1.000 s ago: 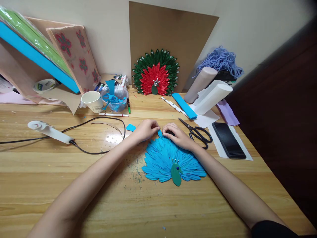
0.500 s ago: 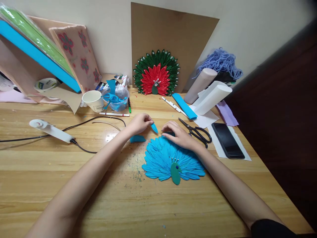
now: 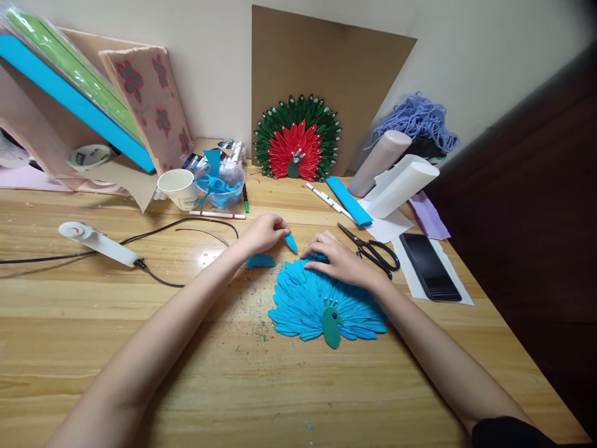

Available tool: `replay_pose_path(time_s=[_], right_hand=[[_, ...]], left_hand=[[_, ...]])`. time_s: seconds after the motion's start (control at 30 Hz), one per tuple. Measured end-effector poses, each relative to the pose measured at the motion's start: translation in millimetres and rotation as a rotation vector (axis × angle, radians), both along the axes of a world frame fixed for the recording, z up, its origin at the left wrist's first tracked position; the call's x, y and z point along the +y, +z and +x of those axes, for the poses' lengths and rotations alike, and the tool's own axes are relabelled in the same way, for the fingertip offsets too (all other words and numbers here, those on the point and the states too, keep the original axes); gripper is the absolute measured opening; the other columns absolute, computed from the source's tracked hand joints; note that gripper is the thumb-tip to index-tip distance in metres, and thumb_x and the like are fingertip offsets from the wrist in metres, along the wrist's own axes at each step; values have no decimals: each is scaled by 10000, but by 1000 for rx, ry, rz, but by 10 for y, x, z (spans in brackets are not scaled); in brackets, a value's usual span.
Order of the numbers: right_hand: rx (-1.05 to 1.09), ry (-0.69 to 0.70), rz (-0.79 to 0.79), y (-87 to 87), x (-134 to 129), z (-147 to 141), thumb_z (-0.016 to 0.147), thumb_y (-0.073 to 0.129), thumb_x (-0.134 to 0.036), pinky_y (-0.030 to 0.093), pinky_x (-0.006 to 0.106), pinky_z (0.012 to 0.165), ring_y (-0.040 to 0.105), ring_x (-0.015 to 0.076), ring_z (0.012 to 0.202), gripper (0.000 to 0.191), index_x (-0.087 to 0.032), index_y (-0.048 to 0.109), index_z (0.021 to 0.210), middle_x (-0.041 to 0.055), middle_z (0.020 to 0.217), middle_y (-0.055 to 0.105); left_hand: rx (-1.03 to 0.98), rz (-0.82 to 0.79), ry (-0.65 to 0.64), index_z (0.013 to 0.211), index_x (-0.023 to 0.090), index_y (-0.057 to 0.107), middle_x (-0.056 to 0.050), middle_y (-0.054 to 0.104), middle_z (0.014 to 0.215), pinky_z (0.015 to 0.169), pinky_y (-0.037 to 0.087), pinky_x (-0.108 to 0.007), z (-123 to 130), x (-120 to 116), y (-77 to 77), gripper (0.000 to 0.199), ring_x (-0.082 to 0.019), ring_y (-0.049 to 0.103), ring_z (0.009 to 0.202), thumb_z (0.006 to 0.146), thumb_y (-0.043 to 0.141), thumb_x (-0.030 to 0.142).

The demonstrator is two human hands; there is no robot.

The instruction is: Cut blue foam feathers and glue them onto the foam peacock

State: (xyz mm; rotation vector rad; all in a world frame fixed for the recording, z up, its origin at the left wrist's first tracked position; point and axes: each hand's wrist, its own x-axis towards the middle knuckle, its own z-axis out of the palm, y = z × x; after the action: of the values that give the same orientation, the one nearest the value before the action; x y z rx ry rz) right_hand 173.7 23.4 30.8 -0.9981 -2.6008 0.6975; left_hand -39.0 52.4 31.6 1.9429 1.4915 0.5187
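A blue fan of paper feathers (image 3: 298, 298) with a green bird body (image 3: 331, 326) lies flat on the wooden table. Between its thumb and fingers, my left hand (image 3: 268, 236) pinches a small blue paper feather (image 3: 291, 243), held just above the fan's upper left edge. My right hand (image 3: 333, 256) rests on the fan's top edge, its thumb and fingers apart around the feathers there. Below my left hand, more blue feather pieces (image 3: 260, 261) lie on the table. Black scissors (image 3: 370, 249) are to the right of my right hand.
A red and green paper peacock (image 3: 296, 140) leans on brown cardboard (image 3: 326, 68) at the back. On the left are a white glue gun (image 3: 100, 244) with its cable, a paper cup (image 3: 178, 190) and a tub of blue scraps (image 3: 226, 190). A phone (image 3: 431, 266) lies right.
The fingers of my right hand have shifted slightly left along the fan's top edge. My left hand holds the feather in nearly the same place.
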Motion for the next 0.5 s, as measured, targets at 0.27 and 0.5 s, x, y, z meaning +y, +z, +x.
replay_pose_path(time_s=[0.27,0.5], right_hand=[[40,6,-28,-65,27,-2,853,566,-251,423,372,811,479,217,896,66,-210,565,801,52,856,553],[62,53,30,-50,18,-4,892,497,-240,408,356,799,460,208,872,100,-194,534,811,57,845,537]], left_hand=[[-23,-47,-31,817,114,678,-76,677,770,606,387,-252,39,-12,-27,173,-160,575,685,794,559,237],[-101,-98,-55,783,111,665,-36,624,669,583,366,-240,68,-34,-62,169,-130,519,613,782,563,245]])
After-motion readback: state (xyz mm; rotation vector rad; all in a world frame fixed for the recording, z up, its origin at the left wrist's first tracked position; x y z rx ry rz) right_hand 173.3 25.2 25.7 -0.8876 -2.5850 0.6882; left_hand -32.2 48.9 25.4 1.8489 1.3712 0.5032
